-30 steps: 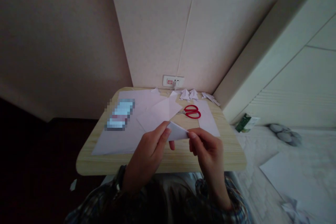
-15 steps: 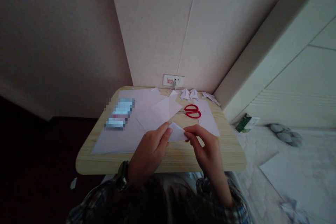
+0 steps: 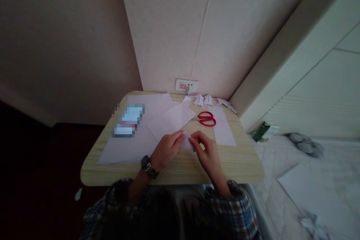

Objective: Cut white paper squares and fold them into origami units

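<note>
A small piece of folded white paper [image 3: 185,143] is held over the front half of the wooden table. My left hand [image 3: 168,150] pinches its left side, thumb on top. At its right edge, the thumb and fingers of my right hand [image 3: 204,150] are closed on it. Fingers cover much of the paper, so its full shape is hidden. Just beyond lie white paper sheets [image 3: 171,120] and scissors [image 3: 206,119] with red handles, blades pointing left.
A blurred-out phone [image 3: 128,120] rests on paper at the table's [image 3: 112,177] left. Folded paper pieces [image 3: 199,100] stand along the back by a wall socket [image 3: 186,84]. A sheet [image 3: 225,127] lies right of the scissors. More paper [image 3: 312,191] is on the bed at right.
Both hands have moved forward, away from my body, with the folded paper. My right hand has come in closer to the left, and less of the paper shows between them.
</note>
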Available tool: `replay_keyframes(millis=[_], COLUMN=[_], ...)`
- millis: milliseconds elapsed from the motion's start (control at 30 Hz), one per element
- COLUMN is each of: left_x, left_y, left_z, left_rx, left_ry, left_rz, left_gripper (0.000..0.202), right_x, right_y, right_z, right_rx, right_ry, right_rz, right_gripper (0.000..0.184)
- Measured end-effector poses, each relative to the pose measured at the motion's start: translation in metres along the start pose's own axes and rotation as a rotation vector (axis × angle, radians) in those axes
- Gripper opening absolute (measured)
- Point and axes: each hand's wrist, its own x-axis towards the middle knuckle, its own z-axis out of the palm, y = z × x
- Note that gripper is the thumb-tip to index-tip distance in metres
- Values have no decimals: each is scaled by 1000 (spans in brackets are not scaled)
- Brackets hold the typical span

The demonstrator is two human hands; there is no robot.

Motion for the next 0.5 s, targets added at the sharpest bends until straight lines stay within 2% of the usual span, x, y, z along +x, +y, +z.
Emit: replay_keyframes(millis=[67,167,267,333,400,500], left_x=[2,4,3,-1,-6,-18], left_y=[-9,-19,-19,-11,2,25], left_z=[4,8,6,1,-6,-17], left_rx=[35,99,160,192,209,210], left_ry=[-43,-84,-78,-59,-47,-50], left_rz=[-18,-22,-3,23,63,121], left_gripper=[25,39,31,25,34,35], right_x=[1,0,-1,-2,-4,-9], right_y=[11,23,22,13,-1,-25], right_z=[6,12,12,8,3,-7], right_rx=[10,23,37,47,56,61], right_ry=[14,23,7,-5,-5,-4], right_rz=[7,9,-3,-20,-43,-85], right_gripper=[24,25,24,23,21,20])
